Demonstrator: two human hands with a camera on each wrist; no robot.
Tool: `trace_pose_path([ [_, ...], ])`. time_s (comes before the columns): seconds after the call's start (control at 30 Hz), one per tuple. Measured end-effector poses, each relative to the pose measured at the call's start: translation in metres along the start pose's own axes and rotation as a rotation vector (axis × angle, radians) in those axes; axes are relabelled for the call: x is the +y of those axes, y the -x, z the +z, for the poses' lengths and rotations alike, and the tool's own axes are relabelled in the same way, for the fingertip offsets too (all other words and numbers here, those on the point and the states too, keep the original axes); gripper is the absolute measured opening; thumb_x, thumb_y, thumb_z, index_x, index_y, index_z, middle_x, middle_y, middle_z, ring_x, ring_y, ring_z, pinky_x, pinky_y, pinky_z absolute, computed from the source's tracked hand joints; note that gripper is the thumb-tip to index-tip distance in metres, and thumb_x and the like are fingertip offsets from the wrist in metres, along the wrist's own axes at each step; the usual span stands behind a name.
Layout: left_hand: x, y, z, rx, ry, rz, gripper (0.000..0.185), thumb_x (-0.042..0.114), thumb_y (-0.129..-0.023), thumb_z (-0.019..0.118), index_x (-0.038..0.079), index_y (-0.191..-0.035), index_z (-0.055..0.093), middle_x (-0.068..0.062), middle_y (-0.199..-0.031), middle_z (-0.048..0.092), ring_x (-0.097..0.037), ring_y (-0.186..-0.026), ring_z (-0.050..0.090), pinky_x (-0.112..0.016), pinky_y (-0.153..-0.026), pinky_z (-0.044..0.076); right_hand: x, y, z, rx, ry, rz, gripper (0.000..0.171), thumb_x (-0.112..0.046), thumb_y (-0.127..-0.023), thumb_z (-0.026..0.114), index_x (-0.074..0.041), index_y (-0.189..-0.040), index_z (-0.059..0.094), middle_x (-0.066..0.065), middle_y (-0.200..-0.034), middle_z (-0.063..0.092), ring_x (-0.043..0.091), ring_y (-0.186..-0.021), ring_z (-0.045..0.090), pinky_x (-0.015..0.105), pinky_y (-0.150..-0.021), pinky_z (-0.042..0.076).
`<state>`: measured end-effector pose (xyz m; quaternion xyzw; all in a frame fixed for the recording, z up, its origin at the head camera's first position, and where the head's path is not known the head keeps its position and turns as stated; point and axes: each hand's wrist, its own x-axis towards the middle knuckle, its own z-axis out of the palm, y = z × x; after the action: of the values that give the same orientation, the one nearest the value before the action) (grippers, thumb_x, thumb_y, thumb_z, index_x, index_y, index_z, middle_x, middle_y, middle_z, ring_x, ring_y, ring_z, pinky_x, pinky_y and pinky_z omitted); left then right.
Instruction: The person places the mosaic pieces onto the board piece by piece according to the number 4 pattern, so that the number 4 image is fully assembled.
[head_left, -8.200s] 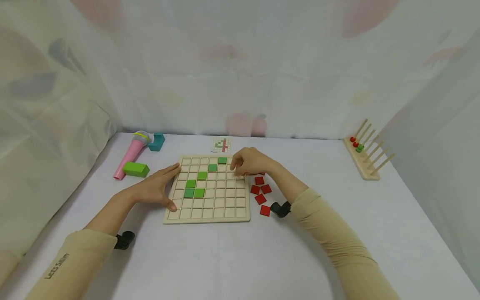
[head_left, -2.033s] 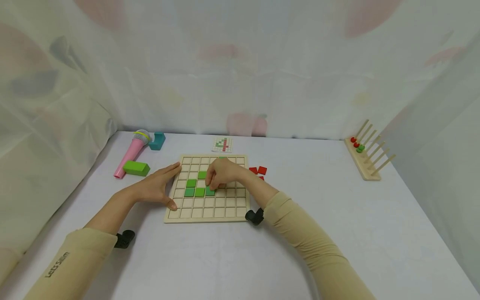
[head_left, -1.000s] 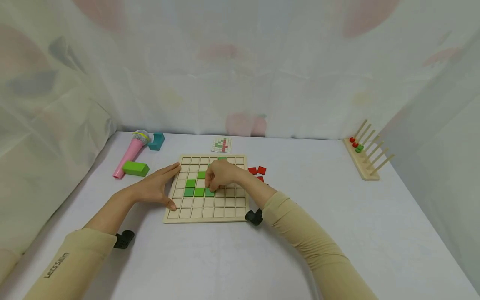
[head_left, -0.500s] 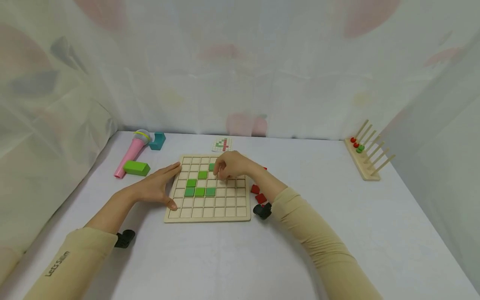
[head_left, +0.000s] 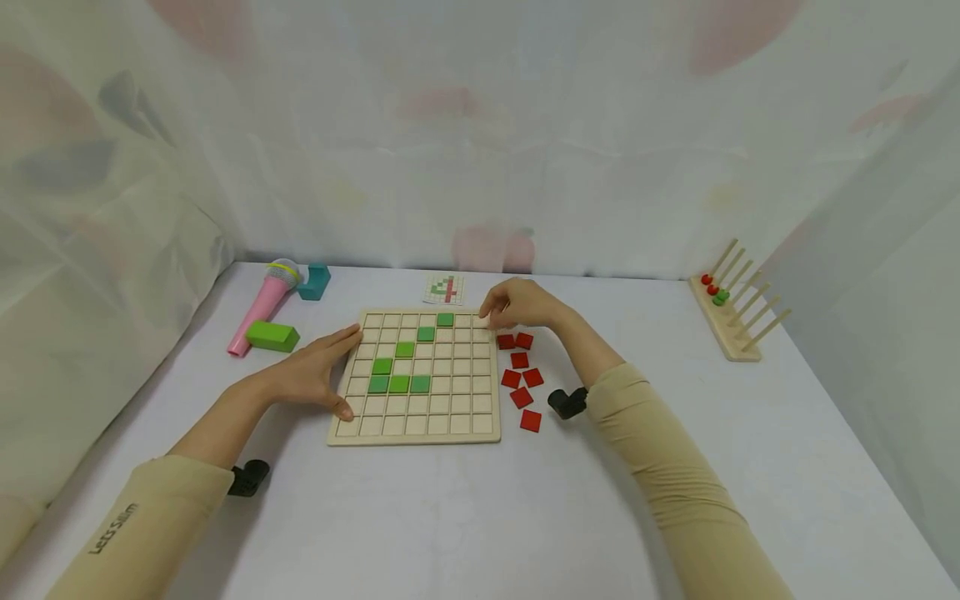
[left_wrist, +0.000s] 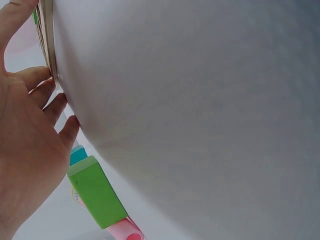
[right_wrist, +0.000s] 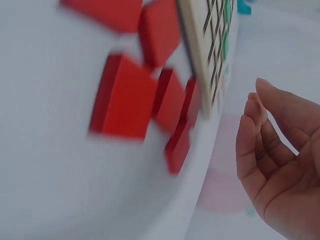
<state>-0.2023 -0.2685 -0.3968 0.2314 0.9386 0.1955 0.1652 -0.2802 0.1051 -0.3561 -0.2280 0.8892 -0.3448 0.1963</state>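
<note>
A wooden grid board (head_left: pixel 450 417) lies mid-table with several green tiles (head_left: pixel 399 384) set in a diagonal and a short row. My left hand (head_left: pixel 315 375) rests flat against the board's left edge, fingers straight (left_wrist: pixel 45 95) beside the board edge (left_wrist: pixel 47 40). My right hand (head_left: pixel 497 320) hovers over the board's far right corner, just above several loose red tiles (head_left: pixel 519 360). In the right wrist view, my right hand (right_wrist: pixel 265 145) has loosely curved fingers and an empty palm, with the red tiles (right_wrist: pixel 125 97) and board (right_wrist: pixel 210 50) blurred.
A pink toy microphone (head_left: pixel 262 308), a green block (head_left: pixel 272 336) and a teal block (head_left: pixel 313 282) sit at the far left. A small pattern card (head_left: pixel 444 289) lies behind the board. A wooden peg rack (head_left: pixel 731 321) with beads stands at the far right. Curtains enclose the table.
My right hand set a third green tile into the short row, let go, then drew back right to the board's far corner by the red tiles. The left hand stayed put.
</note>
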Motion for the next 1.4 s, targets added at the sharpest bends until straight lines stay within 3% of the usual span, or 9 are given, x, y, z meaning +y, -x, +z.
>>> trace_pose_path([
  [0.23, 0.000, 0.000, 0.000, 0.005, -0.003, 0.006, 0.137, 0.058, -0.055, 0.089, -0.004, -0.155, 0.019, -0.022, -0.166, 0.012, -0.050, -0.150, 0.016, -0.067, -0.117, 0.021, 0.023, 0.009, -0.015, 0.010, -0.006, 0.070, 0.025, -0.007, -0.088, 0.066, -0.004, -0.112, 0.070, 0.006, -0.090, 0.064, 0.015, -0.078, 0.058, 0.030, -0.075, 0.051],
  [0.47, 0.001, 0.000, -0.001, 0.005, -0.008, 0.005, 0.138, 0.060, -0.055, 0.088, -0.004, -0.156, 0.018, -0.022, -0.166, 0.012, -0.050, -0.150, 0.015, -0.067, -0.118, 0.020, 0.043, 0.015, -0.024, -0.106, -0.034, 0.104, 0.032, -0.004, -0.087, 0.065, -0.006, -0.119, 0.069, 0.013, -0.110, 0.066, 0.018, -0.090, 0.062, 0.027, -0.078, 0.052],
  [0.73, 0.003, 0.000, -0.001, 0.006, -0.006, 0.004, 0.137, 0.058, -0.055, 0.089, -0.005, -0.155, 0.018, -0.023, -0.166, 0.012, -0.050, -0.150, 0.016, -0.067, -0.118, 0.021, 0.055, 0.015, -0.025, -0.197, -0.073, 0.053, 0.042, 0.010, -0.080, 0.057, -0.002, -0.119, 0.068, 0.016, -0.118, 0.066, 0.023, -0.101, 0.057, 0.021, -0.080, 0.049],
  [1.1, 0.001, 0.000, 0.000, 0.008, 0.000, 0.007, 0.137, 0.057, -0.055, 0.089, -0.005, -0.155, 0.019, -0.023, -0.166, 0.012, -0.050, -0.150, 0.016, -0.067, -0.118, 0.020, 0.061, 0.012, -0.017, -0.206, -0.014, 0.014, 0.041, 0.012, -0.077, 0.065, -0.005, -0.114, 0.070, 0.011, -0.110, 0.065, 0.020, -0.095, 0.053, 0.023, -0.082, 0.046],
  [1.4, 0.001, 0.000, -0.001, 0.006, -0.002, 0.004, 0.137, 0.058, -0.055, 0.089, -0.004, -0.156, 0.019, -0.023, -0.166, 0.012, -0.050, -0.150, 0.016, -0.067, -0.118, 0.020, 0.062, 0.013, -0.017, -0.174, 0.056, 0.013, 0.029, 0.001, -0.079, 0.075, -0.009, -0.107, 0.072, 0.007, -0.100, 0.065, 0.020, -0.093, 0.053, 0.025, -0.083, 0.044],
])
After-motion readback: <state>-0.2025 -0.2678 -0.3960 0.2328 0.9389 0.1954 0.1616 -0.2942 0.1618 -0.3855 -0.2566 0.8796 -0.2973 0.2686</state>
